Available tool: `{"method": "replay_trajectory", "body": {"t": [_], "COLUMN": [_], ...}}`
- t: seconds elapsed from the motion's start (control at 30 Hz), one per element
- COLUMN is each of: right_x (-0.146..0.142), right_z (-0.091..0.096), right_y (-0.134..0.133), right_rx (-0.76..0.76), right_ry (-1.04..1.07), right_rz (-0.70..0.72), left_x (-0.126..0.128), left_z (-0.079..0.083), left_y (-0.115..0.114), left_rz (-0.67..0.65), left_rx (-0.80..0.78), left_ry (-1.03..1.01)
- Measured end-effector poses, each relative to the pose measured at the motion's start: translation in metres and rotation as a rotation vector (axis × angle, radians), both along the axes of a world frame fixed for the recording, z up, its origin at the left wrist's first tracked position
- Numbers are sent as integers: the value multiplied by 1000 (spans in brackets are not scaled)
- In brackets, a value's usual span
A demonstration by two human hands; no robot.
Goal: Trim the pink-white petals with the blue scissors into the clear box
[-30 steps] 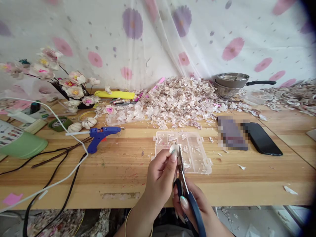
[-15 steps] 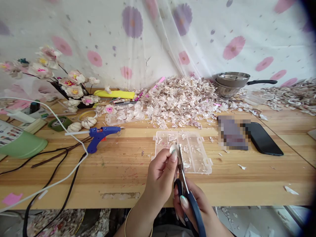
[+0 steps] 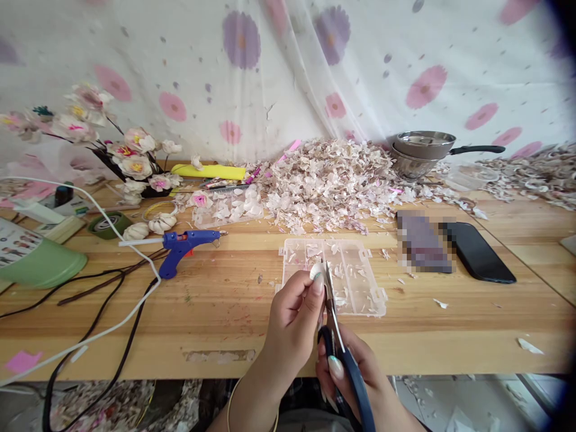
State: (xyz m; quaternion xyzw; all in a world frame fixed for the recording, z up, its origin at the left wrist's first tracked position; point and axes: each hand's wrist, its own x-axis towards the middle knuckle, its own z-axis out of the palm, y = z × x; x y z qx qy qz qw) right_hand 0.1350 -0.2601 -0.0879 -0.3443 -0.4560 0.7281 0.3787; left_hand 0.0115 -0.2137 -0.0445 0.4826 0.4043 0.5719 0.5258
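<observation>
Petal: a small white petal (image 3: 315, 271), just past the left thumb tip at 12 o'clock.
Left hand: this hand (image 3: 294, 318) pinches it narrowly between thumb and forefinger; a light, flat pinch would probably spare so thin a piece.
Right hand: this hand (image 3: 366, 366) has its fingers wrapped round the handles.
Scissors: the scissors (image 3: 330, 303) stand at the petal's 3 o'clock, tips slightly parted towards 12; I cannot tell whether they touch it. Blades this near the thumb call for short, slow strokes, the petal turned rather than the wrist.
Tray: the clear tray (image 3: 353, 255), scattered with scraps, lies at 1 o'clock from the hands, well placed for catching bits.
Pile: the petal pile (image 3: 333, 180) sits farther off at 12.
</observation>
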Motion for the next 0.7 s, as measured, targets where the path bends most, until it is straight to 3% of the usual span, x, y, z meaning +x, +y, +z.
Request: {"method": "replay_trajectory", "body": {"t": [0.7], "right_x": [4], "right_z": [8], "right_y": [5], "right_rx": [4], "right_ry": [-14], "right_rz": [15], "left_x": [-3], "left_z": [1], "left_y": [1], "left_rz": [21], "left_rx": [10], "left_ry": [-21]}}
